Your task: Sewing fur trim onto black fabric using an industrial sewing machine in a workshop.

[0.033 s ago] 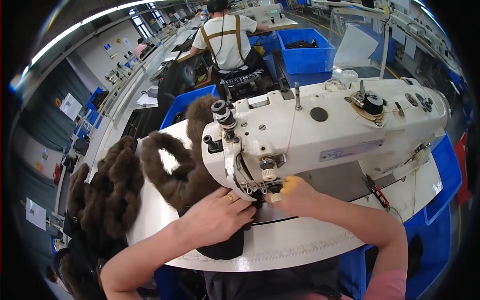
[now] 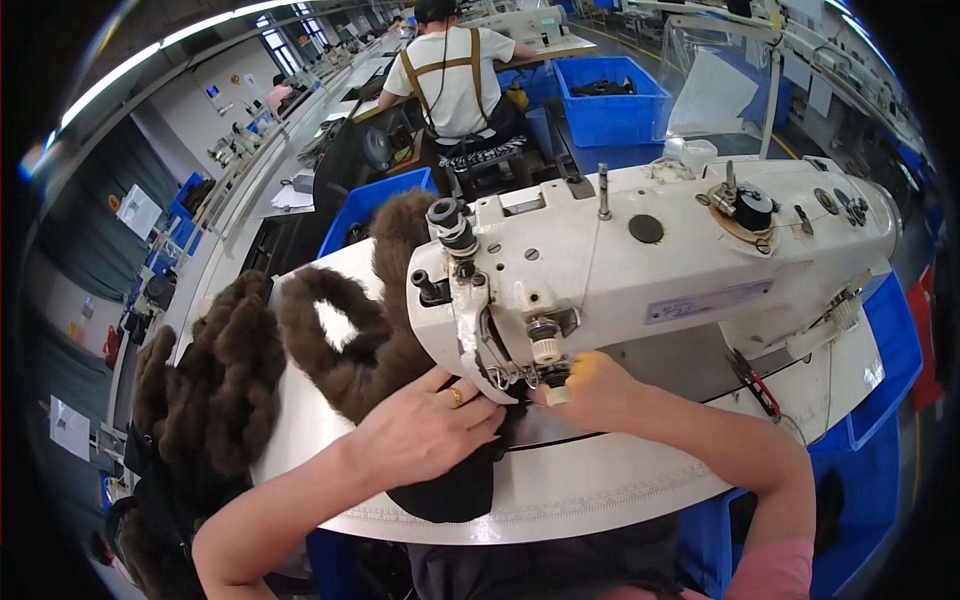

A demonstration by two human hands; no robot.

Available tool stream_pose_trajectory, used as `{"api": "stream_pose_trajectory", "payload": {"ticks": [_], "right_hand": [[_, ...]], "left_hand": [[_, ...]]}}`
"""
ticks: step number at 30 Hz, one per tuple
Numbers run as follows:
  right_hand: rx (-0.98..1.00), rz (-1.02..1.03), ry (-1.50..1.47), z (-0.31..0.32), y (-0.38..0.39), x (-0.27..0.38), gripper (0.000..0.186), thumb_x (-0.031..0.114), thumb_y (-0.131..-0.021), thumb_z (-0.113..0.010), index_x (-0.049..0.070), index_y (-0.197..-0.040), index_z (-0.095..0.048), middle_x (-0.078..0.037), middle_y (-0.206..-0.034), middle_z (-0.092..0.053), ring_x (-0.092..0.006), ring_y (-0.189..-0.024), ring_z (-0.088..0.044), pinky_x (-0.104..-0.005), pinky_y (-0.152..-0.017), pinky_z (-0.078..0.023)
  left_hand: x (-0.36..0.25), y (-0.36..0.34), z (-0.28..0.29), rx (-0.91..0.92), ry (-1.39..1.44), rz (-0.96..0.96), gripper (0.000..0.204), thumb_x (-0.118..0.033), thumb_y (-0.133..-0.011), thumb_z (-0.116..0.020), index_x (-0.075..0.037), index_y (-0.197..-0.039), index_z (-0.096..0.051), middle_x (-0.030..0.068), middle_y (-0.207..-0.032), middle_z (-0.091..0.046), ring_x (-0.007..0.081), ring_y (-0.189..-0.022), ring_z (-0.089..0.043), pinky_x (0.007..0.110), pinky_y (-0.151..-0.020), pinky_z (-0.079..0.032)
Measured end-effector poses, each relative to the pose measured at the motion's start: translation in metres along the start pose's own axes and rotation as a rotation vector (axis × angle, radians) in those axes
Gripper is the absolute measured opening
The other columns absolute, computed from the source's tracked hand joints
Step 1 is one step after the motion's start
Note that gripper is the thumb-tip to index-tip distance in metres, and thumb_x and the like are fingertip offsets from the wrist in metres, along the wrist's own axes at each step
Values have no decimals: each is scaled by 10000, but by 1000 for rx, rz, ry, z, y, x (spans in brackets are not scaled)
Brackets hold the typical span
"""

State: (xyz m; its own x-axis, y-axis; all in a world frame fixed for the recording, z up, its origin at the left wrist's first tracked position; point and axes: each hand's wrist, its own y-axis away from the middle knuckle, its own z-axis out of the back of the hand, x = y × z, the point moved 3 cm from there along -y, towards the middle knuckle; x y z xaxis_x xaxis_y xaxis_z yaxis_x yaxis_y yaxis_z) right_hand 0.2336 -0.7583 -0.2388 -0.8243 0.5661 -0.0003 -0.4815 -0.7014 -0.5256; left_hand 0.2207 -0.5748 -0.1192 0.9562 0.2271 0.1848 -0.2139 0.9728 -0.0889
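My left hand (image 2: pixel 430 428) lies flat, fingers stretched out, over a black fabric piece (image 2: pixel 445 495) with brown fur trim (image 2: pixel 345 375). Its fingertips reach beside the needle area of a white sewing machine (image 2: pixel 620 250). On the other side of the needle, my right hand (image 2: pixel 600 398) is closed, with a yellow covering on one finger. The machine's parts partly hide its fingertips, and what they pinch cannot be made out. The fur forms a loop on the table left of the machine head and runs up behind it.
More brown fur pieces (image 2: pixel 225 380) hang over the table's left edge. Red-handled snips (image 2: pixel 755 385) lie right of my right hand. Blue bins (image 2: pixel 610 105) stand ahead and on the right. A person (image 2: pixel 445 85) in a white shirt sits working ahead.
The machine appears slightly further right in the picture. My left hand is a little further left of the needle; the black fabric's lower edge has shifted slightly. My right hand stays at the needle.
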Motion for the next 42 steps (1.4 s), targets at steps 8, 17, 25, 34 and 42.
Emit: {"api": "stream_pose_trajectory", "payload": {"ticks": [8, 17, 25, 34, 42], "right_hand": [[28, -108, 34, -52, 61, -19, 197, 282, -858, -626, 137, -756, -713, -15, -671, -645, -200, -639, -644, -356, -653, -520], [297, -361, -471, -7, 28, -5, 398, 249, -925, -621, 79, -1273, -524, -41, -1222, -596, -182, -1119, -561, -351, -992, -458], [31, -138, -225, -29, 38, 2, 86, 138, -567, -610, 80, -612, -654, -58, -625, -592, -229, -592, -618, -394, -560, -508], [-140, -119, -112, -6, 19, 4, 173, 96, -680, -602, 28, -827, -663, -98, -789, -622, -276, -725, -631, -408, -617, -507], [-55, -117, -255, -14, 27, 0, 78, 115, -709, -620, 44, -738, -605, -89, -770, -600, -260, -695, -617, -382, -578, -499]], "left_hand": [[4, 1, -33, 4, 132, 201, 371, -273, -903, -544, -107, -1223, -635, -50, -1254, -591, 157, -1184, -484, 410, -1083, -310], [-2, 3, -51, -109, 252, 330, 250, -236, -829, -607, -70, -995, -693, -5, -1026, -603, 187, -1033, -535, 394, -1014, -356], [-3, -6, -41, -47, 190, 347, 235, -261, -821, -604, -100, -970, -689, -1, -856, -636, 195, -866, -619, 377, -795, -483], [2, -6, -43, -47, 200, 365, 302, -338, -790, -628, -131, -1008, -661, 78, -907, -647, 293, -871, -629, 424, -727, -514], [0, 14, -87, -49, 397, 476, 365, -429, -742, -650, -134, -952, -691, 94, -969, -664, 320, -920, -624, 457, -798, -489]]}}
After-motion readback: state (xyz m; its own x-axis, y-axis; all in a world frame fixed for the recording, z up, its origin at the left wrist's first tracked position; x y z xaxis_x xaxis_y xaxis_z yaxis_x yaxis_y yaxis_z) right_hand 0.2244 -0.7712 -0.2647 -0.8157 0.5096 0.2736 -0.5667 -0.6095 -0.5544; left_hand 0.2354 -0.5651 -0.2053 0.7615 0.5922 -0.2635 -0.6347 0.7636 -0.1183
